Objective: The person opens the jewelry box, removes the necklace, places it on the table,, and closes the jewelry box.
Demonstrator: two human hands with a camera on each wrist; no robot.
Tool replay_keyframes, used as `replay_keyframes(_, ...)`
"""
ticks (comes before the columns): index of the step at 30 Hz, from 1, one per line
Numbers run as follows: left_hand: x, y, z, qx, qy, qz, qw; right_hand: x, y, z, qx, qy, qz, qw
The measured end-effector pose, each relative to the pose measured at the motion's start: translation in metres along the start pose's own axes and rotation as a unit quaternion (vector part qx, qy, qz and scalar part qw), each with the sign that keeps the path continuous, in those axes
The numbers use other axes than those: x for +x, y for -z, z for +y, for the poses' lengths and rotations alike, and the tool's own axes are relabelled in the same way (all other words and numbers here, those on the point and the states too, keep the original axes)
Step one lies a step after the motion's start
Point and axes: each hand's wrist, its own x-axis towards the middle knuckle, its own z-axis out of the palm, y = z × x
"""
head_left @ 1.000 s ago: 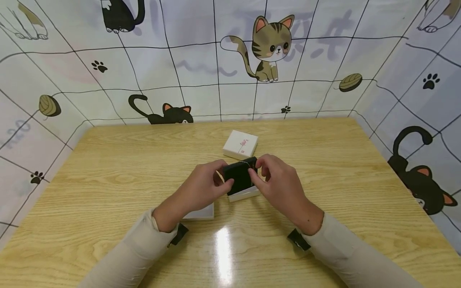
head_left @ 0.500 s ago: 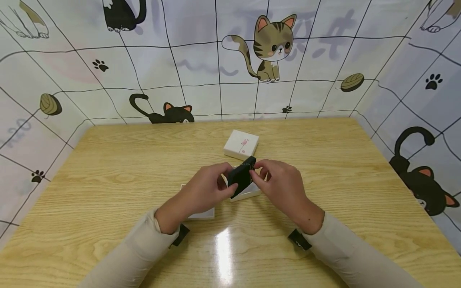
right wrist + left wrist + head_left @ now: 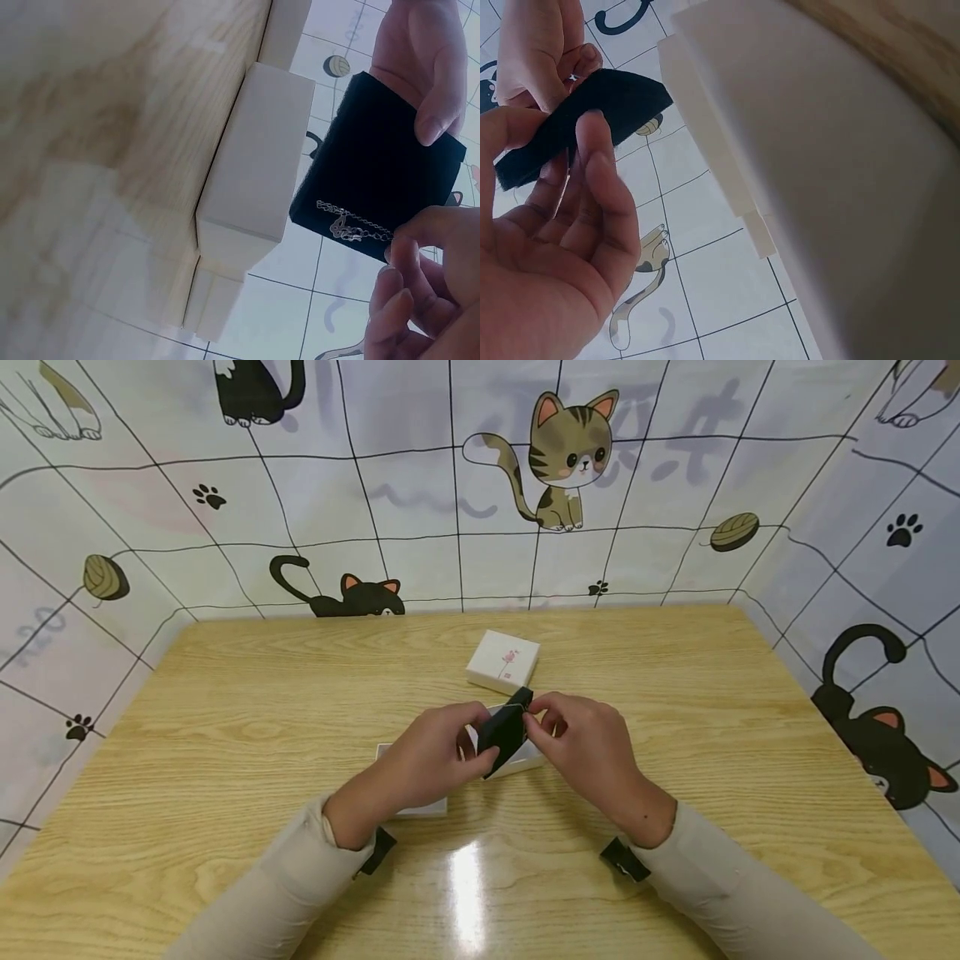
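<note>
My left hand (image 3: pixel 431 747) grips a thin black jewelry pad (image 3: pixel 504 737), thumb on one face and fingers behind, tilted over an open white box (image 3: pixel 517 767). Along one edge of the pad in the right wrist view lies a silver chain (image 3: pixel 367 225) with a small openwork charm (image 3: pixel 343 229). My right hand (image 3: pixel 588 739) pinches the chain at the pad's edge between thumb and forefinger, its other fingers curled. The left wrist view shows the pad's dark back (image 3: pixel 622 101) and my left fingers around it.
Behind the open box sits a white lid (image 3: pixel 502 658) with a pink flower print. Another shallow white box part (image 3: pixel 427 808) lies partly under my left wrist. Cat-print cloth (image 3: pixel 412 493) walls the wooden table (image 3: pixel 262 710) at the back and sides.
My left hand has turned the black pad from facing the head camera to nearly edge-on, uncovering more of the white box beneath. My right hand stays at the pad's right edge, shifted slightly.
</note>
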Motion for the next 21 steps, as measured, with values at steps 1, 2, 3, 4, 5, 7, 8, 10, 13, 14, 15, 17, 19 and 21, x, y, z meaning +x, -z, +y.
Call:
replay_keyframes(1,0.0,0.0,0.0003,0.003,0.0,0.002,1.0,0.0,-0.0002,0.0,0.001,0.0,0.0,1.0)
replay_keyframes(2,0.0,0.0,0.0005,0.005,0.002,0.003,1.0,-0.0001,-0.0003,-0.0001,0.002,0.001,-0.001,1.0)
replay_keyframes(3,-0.0001,0.0001,0.0009,0.003,0.004,0.003,1.0,-0.0002,-0.0005,0.0,0.003,0.001,-0.001,1.0)
replay_keyframes(4,-0.0003,0.0003,0.0012,0.0,0.006,0.003,1.0,-0.0002,-0.0007,0.0001,0.005,0.002,-0.001,1.0)
replay_keyframes(5,-0.0005,0.0004,0.0013,-0.004,0.007,0.002,1.0,-0.0003,-0.001,0.0002,0.007,0.002,0.0,1.0)
replay_keyframes(7,-0.0009,0.0003,0.0014,-0.014,0.01,-0.001,0.9998,-0.0005,-0.0016,0.0006,0.011,0.004,0.002,0.9999)
replay_keyframes(8,-0.0012,0.0002,0.0016,-0.02,0.014,-0.003,0.9997,-0.0007,-0.0018,0.0007,0.014,0.006,0.003,0.9999)
replay_keyframes(10,-0.0017,-0.0003,0.0016,-0.03,0.018,-0.008,0.9994,-0.0009,-0.0022,0.0008,0.021,0.01,0.007,0.9997)
replay_keyframes(13,-0.0021,-0.0007,0.0014,-0.038,0.023,-0.01,0.999,-0.0012,-0.0024,0.0005,0.029,0.015,0.011,0.9994)
replay_keyframes(14,-0.0021,-0.0006,0.0015,-0.039,0.023,-0.01,0.9989,-0.0013,-0.0023,0.0005,0.032,0.016,0.012,0.9993)
replay_keyframes(15,-0.002,-0.0006,0.0014,-0.037,0.022,-0.007,0.999,-0.0014,-0.0023,0.0005,0.035,0.015,0.014,0.9992)
replay_keyframes(17,-0.0019,-0.0004,0.0013,-0.032,0.019,-0.001,0.9993,-0.0017,-0.0021,0.0006,0.039,0.014,0.016,0.999)
replay_keyframes(19,-0.0013,-0.0006,0.0011,-0.032,0.018,0.008,0.9993,-0.0019,-0.0017,0.0006,0.044,0.011,0.018,0.9988)
replay_keyframes(21,-0.0009,-0.0009,0.0008,-0.031,0.019,0.016,0.9992,-0.0022,-0.0011,0.0003,0.052,0.009,0.018,0.9984)
